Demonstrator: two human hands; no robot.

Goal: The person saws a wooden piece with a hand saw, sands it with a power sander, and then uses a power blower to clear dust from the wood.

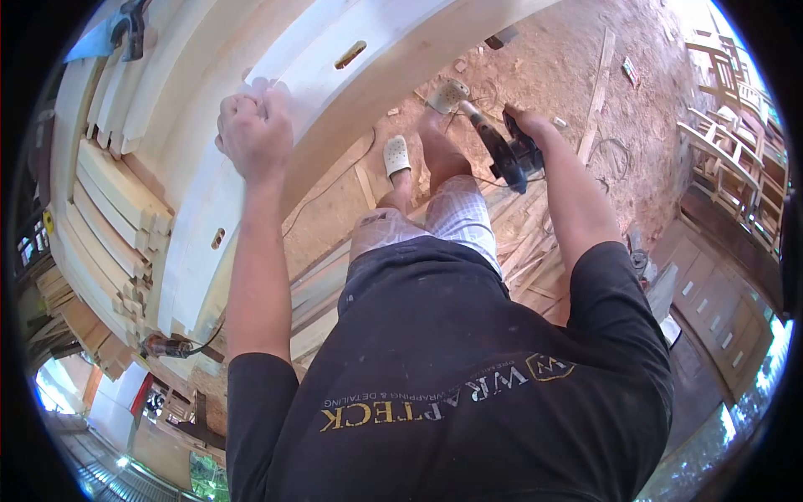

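My left hand [255, 134] is closed, its fingers curled in against a long pale wooden board [188, 268]. What they hold, if anything, is hidden. Oblong slots are cut through this board, one near its lower end and another [350, 55] further up. Out to the right, my right hand [531, 125] is wrapped around the handle of a dark handheld power tool [504, 155]. The tool hangs above the ground, apart from the board. Its exact kind is not clear from this angle.
Curved wooden pieces [117, 197] are stacked at the left, with a blue-and-black tool [130, 29] on top. Another power tool [167, 345] sits at the lower left. Offcuts [535, 251] and cords litter the dusty ground. Wooden chair frames [736, 151] stand at the right.
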